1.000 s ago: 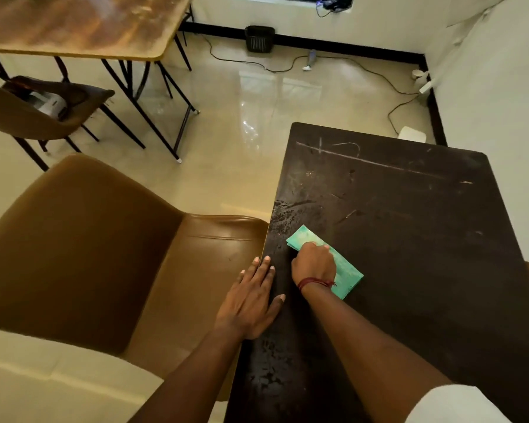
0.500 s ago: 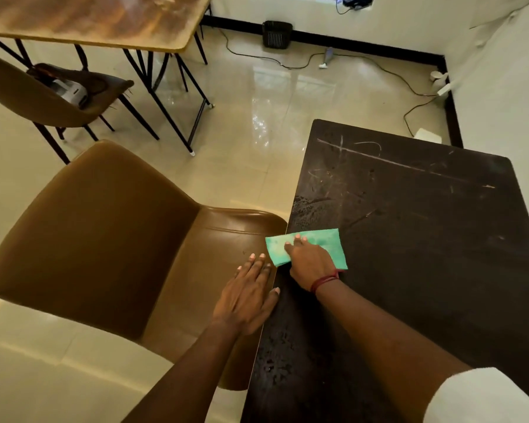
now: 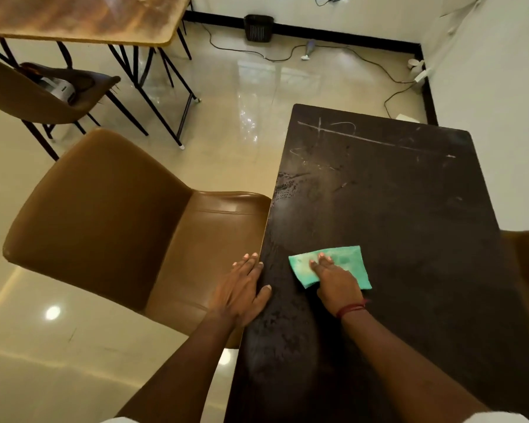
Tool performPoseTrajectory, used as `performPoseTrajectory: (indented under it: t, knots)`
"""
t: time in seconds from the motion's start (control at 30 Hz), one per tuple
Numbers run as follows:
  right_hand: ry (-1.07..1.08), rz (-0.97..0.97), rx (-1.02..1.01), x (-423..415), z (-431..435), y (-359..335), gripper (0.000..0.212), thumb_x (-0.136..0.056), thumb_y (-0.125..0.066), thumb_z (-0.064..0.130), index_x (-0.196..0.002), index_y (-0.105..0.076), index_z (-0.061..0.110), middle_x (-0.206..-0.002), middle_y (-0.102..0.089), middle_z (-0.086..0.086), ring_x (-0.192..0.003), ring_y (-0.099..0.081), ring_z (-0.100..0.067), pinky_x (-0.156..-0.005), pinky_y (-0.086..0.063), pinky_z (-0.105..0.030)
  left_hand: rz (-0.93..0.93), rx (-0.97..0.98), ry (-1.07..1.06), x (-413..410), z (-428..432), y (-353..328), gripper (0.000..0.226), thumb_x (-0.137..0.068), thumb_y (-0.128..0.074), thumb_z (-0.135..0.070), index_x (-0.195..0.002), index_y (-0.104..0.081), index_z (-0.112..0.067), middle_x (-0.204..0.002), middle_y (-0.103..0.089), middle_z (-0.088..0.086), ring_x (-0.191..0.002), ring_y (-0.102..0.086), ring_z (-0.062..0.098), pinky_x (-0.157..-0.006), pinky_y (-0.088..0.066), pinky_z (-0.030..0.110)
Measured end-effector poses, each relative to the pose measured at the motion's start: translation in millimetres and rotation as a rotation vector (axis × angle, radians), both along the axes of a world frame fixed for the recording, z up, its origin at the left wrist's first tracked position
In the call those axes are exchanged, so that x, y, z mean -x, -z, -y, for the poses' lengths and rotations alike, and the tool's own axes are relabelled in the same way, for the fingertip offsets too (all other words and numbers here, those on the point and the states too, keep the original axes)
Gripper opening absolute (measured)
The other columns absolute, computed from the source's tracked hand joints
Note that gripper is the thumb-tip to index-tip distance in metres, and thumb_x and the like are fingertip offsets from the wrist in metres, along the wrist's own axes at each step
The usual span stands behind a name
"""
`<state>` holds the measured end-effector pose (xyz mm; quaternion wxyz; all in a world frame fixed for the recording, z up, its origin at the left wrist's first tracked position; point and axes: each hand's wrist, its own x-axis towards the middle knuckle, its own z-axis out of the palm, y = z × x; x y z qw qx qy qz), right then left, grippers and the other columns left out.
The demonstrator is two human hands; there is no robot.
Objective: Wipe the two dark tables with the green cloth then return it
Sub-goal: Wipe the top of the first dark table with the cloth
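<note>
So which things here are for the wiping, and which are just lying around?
For the job:
cloth, pressed flat by the right hand
dark table
left hand, resting at the table's edge

Just lying about:
brown chair
wooden table
far chair
bin
floor cables

No text, brand or number can be read. A white device (image 3: pixel 60 87) on the far chair (image 3: pixel 19 96) carries a small dark mark, too small and blurred to make out. The desk (image 3: pixel 409 239) bears pale scratches (image 3: pixel 373 141), a long line crossed by a short stroke, which form no letters.
</note>
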<state>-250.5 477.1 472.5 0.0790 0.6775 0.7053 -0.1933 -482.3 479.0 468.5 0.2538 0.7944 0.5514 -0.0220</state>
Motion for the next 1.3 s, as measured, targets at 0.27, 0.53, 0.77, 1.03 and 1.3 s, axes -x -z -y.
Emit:
performPoseTrajectory:
  t: [0.27,0.53,0.77,1.03,1.3]
  knots:
    - [-0.138,0.012,-0.062,79,112,12,0.051,-0.096,-0.031,0.007,-0.146,-0.022,0.008,-0.153,-0.018,-0.021,-0.14,-0.02,-0.035,-0.111,-0.025,-0.043,0.054,0.061,-0.084,-3,61,-4,0.081,-0.087,-0.009,-0.058,-0.153,-0.026,-0.013,-0.162,-0.017,0.007,-0.149,-0.014,0.017,-0.121,-0.009,0.032]
    - [-0.109,-0.106,-0.067,21,181,11,0.052,-0.094,-0.036,0.005,-0.145,-0.03,0.018,-0.155,-0.017,-0.01,-0.142,-0.019,-0.025,-0.115,-0.022,-0.036,0.0,0.069,-0.061,1,126,-17,0.058,-0.104,-0.026,-0.042,-0.154,-0.021,-0.015,-0.163,-0.012,0.007,-0.15,-0.009,0.02,-0.119,-0.004,0.031]
    - [0.123,-0.011,-0.062,73,255,7,0.054,-0.095,-0.034,0.003,-0.146,-0.022,0.013,-0.155,-0.016,-0.016,-0.141,-0.019,-0.033,-0.11,-0.028,-0.042,-0.183,0.12,0.116,14,176,-10,0.059,-0.103,-0.019,-0.043,-0.156,-0.009,-0.018,-0.164,0.0,0.006,-0.151,0.001,0.024,-0.12,-0.007,0.043]
    - [0.018,-0.044,-0.137,67,308,9,0.058,-0.07,-0.075,0.006,-0.125,-0.059,0.015,-0.134,-0.053,-0.014,-0.118,-0.056,-0.033,-0.088,-0.051,-0.046,-0.203,0.056,0.219,25,217,-3,0.06,-0.102,-0.014,-0.043,-0.155,-0.009,-0.017,-0.164,0.0,0.006,-0.151,0.001,0.024,-0.121,-0.009,0.045]
    - [0.319,-0.022,-0.076,104,365,7,0.063,-0.06,-0.075,0.001,-0.119,-0.063,0.02,-0.127,-0.059,-0.008,-0.111,-0.062,-0.026,-0.08,-0.056,-0.038,-0.216,-0.002,0.362,59,242,-5,0.086,-0.08,0.011,-0.054,-0.155,-0.01,-0.017,-0.164,-0.001,0.009,-0.151,-0.001,0.028,-0.121,-0.009,0.047]
